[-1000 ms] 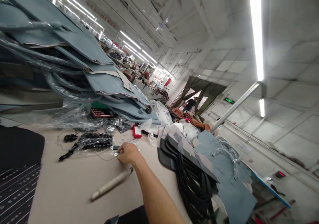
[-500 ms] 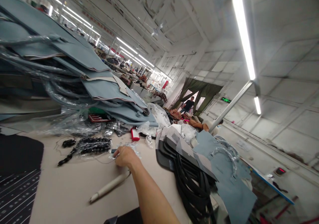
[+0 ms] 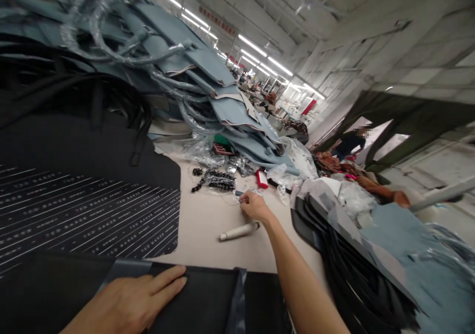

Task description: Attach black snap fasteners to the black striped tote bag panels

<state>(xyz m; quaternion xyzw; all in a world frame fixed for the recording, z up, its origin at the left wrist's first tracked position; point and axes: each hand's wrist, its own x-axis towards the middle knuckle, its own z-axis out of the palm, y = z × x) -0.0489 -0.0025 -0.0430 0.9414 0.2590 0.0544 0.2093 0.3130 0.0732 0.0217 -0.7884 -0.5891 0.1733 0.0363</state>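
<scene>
At seven o'clock, left hand [image 3: 128,299] rests straight-fingered on laid-out black panel [image 3: 202,299]; at five, right hand [image 3: 257,208] curls beside dark tab [image 3: 238,193], grasp and remaining work unclear.

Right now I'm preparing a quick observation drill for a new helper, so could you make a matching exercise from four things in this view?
1. Left hand
2. Right hand
3. Stick-like tool
4. Large pile at upper left

A. Cream-coloured
B. Next to a small dark strip, grip unclear
C. Pale blue
D. Laid on black material

Pairs: 1-D, 2-B, 3-A, 4-C
</scene>
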